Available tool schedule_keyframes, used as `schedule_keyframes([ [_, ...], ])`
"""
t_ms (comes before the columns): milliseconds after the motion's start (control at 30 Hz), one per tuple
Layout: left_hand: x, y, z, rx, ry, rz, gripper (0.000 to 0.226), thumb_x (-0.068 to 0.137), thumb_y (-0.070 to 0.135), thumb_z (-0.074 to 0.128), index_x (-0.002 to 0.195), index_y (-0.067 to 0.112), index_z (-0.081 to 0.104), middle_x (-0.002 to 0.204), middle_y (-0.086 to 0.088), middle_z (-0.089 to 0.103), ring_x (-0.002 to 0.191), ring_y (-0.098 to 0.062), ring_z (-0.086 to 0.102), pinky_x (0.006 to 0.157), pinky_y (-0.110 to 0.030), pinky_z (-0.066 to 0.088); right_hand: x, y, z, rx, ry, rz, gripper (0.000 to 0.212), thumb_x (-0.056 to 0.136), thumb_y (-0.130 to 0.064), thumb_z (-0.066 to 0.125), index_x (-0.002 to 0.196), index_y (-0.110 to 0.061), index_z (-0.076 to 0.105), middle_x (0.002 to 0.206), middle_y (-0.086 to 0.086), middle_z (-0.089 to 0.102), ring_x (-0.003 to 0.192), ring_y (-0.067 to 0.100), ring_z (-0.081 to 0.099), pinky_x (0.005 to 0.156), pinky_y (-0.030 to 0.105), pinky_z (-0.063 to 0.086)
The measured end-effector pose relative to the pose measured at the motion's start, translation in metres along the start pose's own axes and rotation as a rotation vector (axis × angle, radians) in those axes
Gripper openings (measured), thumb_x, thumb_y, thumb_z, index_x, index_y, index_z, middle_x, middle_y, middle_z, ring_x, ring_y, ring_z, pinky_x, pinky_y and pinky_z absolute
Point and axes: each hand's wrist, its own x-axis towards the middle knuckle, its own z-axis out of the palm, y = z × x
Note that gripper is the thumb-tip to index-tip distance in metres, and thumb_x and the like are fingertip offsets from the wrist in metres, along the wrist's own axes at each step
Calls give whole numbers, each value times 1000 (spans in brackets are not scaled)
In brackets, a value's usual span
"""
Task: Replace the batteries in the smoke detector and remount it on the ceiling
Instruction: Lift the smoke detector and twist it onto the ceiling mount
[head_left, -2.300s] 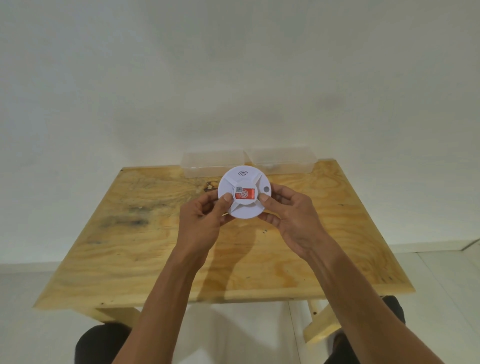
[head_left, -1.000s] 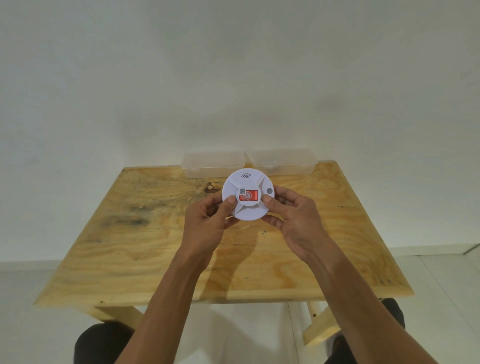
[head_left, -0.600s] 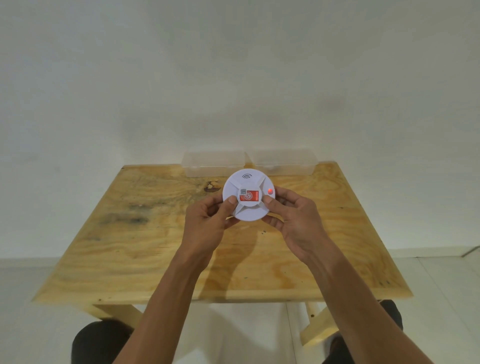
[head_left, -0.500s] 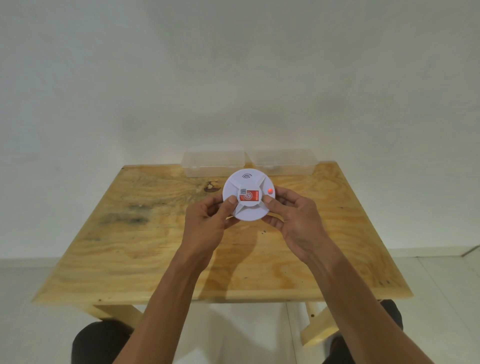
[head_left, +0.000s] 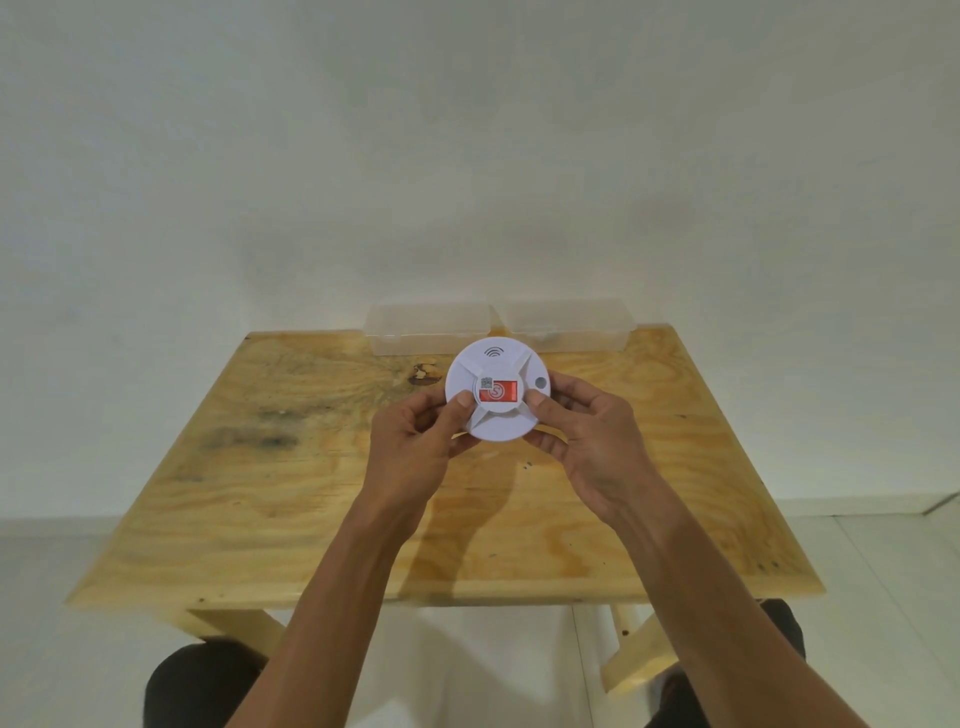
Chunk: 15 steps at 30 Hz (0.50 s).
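I have the smoke detector (head_left: 493, 397) at frame centre, above the wooden surface (head_left: 311, 499), left hand (head_left: 415, 447) and right hand (head_left: 587, 441) both grasping its rim with their fingers. It looks closed; whether fresh batteries are in I cannot tell. Ceiling mounting remains.

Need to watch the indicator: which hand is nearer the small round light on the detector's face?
Right. The right hand grips the smoke detector on the side bearing the indicator light, thumb just below it. The left hand holds the opposite edge, across the red label.
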Motion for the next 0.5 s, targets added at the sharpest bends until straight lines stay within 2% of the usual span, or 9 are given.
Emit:
schedule_keyframes([
  [500, -4, 4, 0, -16, 12, 4, 21, 94, 15, 65, 112, 6, 72, 101, -10, 79, 97, -25, 75, 85, -37, 60, -4, -3, 2, -4, -6, -11, 28, 84, -6, 73, 112, -7, 71, 105, 13, 74, 100, 28, 72, 85, 41, 59],
])
